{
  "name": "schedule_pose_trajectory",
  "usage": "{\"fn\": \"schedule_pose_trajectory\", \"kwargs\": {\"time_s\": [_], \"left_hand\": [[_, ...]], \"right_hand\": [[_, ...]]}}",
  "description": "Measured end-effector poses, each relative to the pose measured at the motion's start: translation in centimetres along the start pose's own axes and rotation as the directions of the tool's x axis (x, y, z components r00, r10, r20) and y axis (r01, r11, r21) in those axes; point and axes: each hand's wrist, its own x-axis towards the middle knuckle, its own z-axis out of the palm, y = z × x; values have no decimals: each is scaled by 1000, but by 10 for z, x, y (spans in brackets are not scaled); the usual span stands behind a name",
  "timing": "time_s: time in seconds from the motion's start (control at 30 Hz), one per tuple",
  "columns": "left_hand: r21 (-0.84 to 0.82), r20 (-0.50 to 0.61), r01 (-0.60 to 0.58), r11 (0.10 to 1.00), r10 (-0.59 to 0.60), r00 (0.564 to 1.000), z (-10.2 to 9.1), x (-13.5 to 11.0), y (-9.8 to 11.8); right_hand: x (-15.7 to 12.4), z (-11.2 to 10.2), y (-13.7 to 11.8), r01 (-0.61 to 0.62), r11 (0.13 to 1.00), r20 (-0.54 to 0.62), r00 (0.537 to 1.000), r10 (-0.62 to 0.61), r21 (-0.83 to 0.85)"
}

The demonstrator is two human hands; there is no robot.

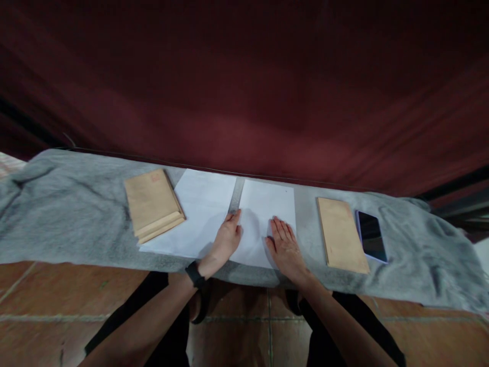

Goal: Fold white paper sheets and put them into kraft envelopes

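Grey cloth (76, 204) met dark-red backdrop (244, 102), tiles (237, 334) below, right hand (286, 250) flattened on paper (267, 201), left hand (226, 239) touched it, grip unclear

White paper (263, 204), tan envelopes (151, 199), plain grey cloth (87, 204)

Can't read the red print (156, 176) on the brown stack (151, 204) at nine o'clock: too small. Can't see the part of the left white sheet (204, 204) under that stack, nor the right white sheet (262, 204) beneath left hand (225, 238) and right hand (286, 250). Can't identify the dark speck (286, 191) toward three. Can't follow the left forearm (145, 326) past the bottom edge at seven, the right forearm (340, 316) at five, or the dark red surface (244, 102) beyond twelve. Can't name the white thing (483, 255) cut off past three.
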Motion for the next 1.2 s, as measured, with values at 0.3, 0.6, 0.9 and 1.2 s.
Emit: {"fn": "schedule_pose_trajectory", "kwargs": {"time_s": [0.3,0.6,0.9,1.2], "left_hand": [[123,57,25,992,-32,998,-6,-8,14],[390,63,-69,918,48,997,-17,-21,40],[302,245,-435,848,372,895,7,-46,46],[227,337,-557,799,472,815,11,-45,48]], "right_hand": [[2,2,1,-8,1000,-31,1000,7,-22],[2,2,-1,-16,998,-26,1000,15,-57],[0,0,-3,-12,998,-46,999,9,-67],[-8,0,1,7,995,-30,999,-10,-104]]}}
